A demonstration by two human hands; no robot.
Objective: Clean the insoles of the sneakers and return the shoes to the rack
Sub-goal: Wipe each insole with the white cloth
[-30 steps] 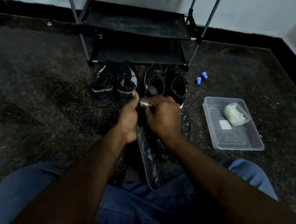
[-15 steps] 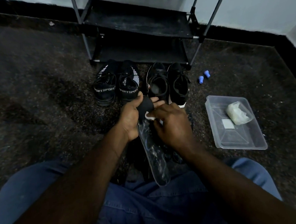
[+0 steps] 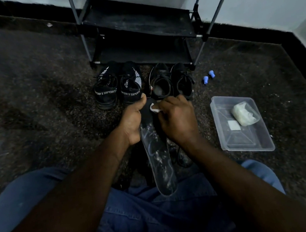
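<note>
Dark speckled floor (image 3: 38, 91) runs to a black rack (image 3: 138, 28), whose upper tiers are cut off by the frame. The insole (image 3: 161, 166) has its far end hidden under both grips. The left grip (image 3: 132, 121) curls round its edge, and the right grip (image 3: 178, 121) pinches a white wipe (image 3: 154, 108) against it. Just beyond the left grip, sneakers (image 3: 107, 93) read "SPORT SPORT". A second pair (image 3: 164, 84) stands beyond the right grip, and a clear tray (image 3: 244, 143) lies to its right. Since half a second ago the wipe has shifted farther up the insole.
</note>
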